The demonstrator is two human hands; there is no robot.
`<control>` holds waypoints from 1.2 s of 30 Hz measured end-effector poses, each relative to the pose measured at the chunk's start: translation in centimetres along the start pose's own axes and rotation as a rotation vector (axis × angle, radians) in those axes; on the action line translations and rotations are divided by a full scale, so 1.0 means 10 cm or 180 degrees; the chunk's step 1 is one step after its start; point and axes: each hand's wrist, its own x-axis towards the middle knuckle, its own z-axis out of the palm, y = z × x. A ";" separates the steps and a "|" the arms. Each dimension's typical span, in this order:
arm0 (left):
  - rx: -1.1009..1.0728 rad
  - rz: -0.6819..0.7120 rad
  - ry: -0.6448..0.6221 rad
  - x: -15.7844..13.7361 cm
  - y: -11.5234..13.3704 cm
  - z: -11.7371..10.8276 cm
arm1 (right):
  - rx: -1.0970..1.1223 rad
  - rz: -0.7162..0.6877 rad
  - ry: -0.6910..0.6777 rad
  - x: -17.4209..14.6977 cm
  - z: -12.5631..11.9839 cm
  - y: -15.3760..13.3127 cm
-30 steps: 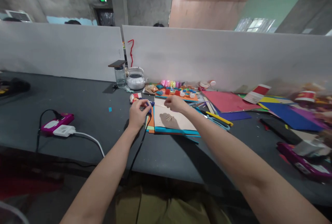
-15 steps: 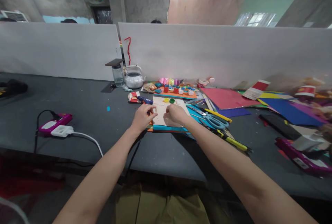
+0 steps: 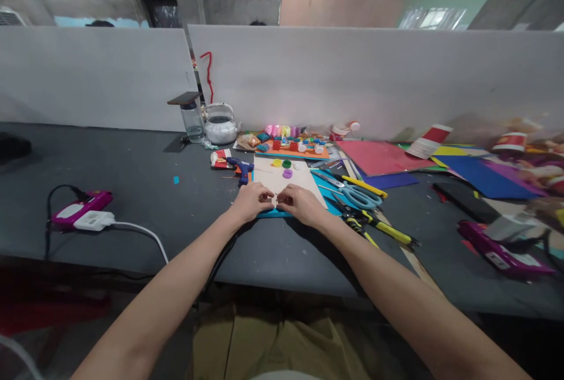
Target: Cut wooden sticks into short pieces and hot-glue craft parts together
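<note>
My left hand [image 3: 254, 202] and my right hand [image 3: 300, 204] meet over the near edge of a pale board [image 3: 273, 177]. Both have their fingers pinched together, tips nearly touching, around something small and whitish that I cannot make out. Just beyond them on the board lie a purple round cap [image 3: 287, 174], a yellow cap [image 3: 277, 163], a green cap [image 3: 286, 164] and a white one [image 3: 296, 166]. Under the board is a blue sheet [image 3: 275, 214]. A blue glue gun [image 3: 243, 171] rests left of the board, beyond my left hand.
To the right lie blue-handled scissors [image 3: 361, 197], a yellow cutter [image 3: 365, 187] and yellow-black pliers [image 3: 392, 232]. Coloured sheets [image 3: 383, 157] spread behind them. A kettle [image 3: 221, 124] and a lidded jar [image 3: 192, 121] stand at the back left. Purple power strips [image 3: 83, 209] lie at both sides.
My hands have come together at the board's near edge; my right hand moved nearer and slightly left. The purple cap now shows on the board. The whole view has shifted slightly.
</note>
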 end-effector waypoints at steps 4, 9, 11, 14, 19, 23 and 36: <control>0.0119 -0.0082 -0.0130 0.00 0.03 -0.01 | 0.0135 0.0050 0.0071 0.02 0.04 0.02; 0.0227 -0.0159 -0.0249 0.01 0.04 -0.02 | 0.0243 0.0115 0.0105 0.02 0.06 0.01; 0.0264 -0.0181 -0.0290 0.01 0.04 -0.03 | 0.0282 0.0107 0.0100 0.02 0.06 0.01; 0.0323 -0.0203 -0.0336 0.00 0.04 -0.03 | 0.0346 0.0070 0.0083 0.02 0.07 0.03; 0.0390 -0.0220 -0.0390 -0.02 0.07 -0.05 | 0.0467 0.0124 0.0068 0.02 0.08 0.05; 0.0391 -0.0249 -0.0387 -0.02 0.07 -0.05 | 0.0526 0.0211 0.0097 0.03 0.09 0.04; 0.0356 -0.0261 -0.0434 -0.04 0.08 -0.07 | 0.0685 0.0097 0.0005 0.03 0.07 0.07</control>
